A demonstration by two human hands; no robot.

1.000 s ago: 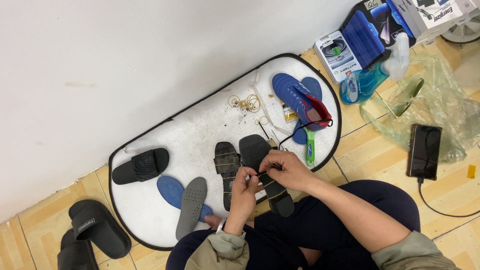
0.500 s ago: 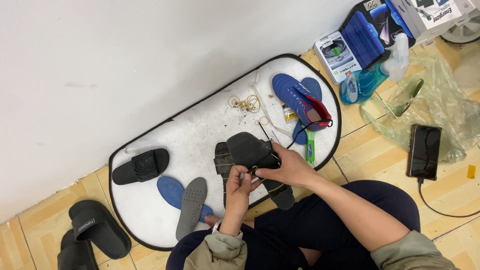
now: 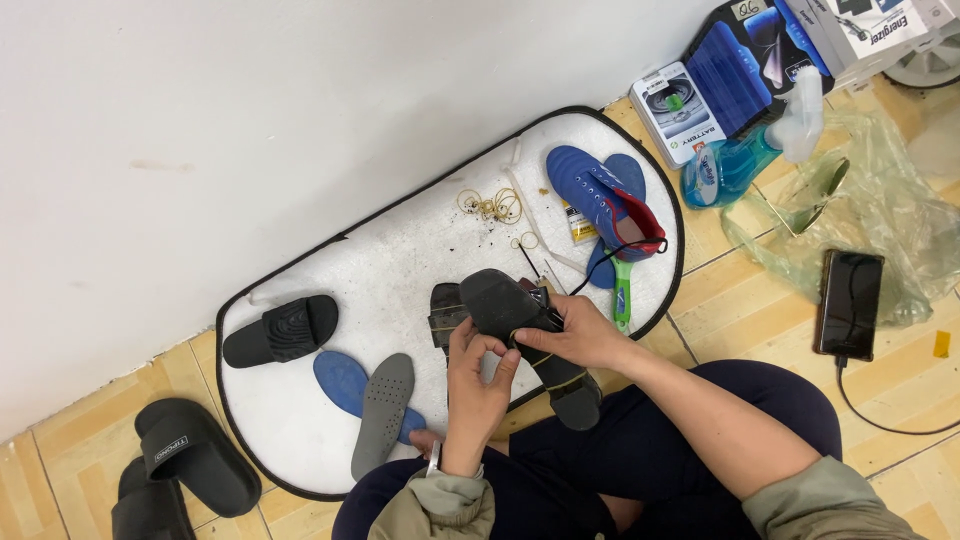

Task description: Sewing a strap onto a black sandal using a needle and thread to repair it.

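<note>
Hands, left (image 3: pixel 478 375) and right (image 3: pixel 580 335), pinch one black sandal (image 3: pixel 520 325); two insoles (image 3: pixel 365 395) nearby.

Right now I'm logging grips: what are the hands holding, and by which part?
Both hold one black sandal: right hand at its middle, left hand from below.

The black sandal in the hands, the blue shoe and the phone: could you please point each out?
black sandal (image 3: pixel 505 300): head view, on its upturned sole.
blue shoe (image 3: pixel 592 195): head view, on its blue side, on the white mat.
phone (image 3: pixel 849 303): head view, middle of its dark screen, on the floor.
</note>
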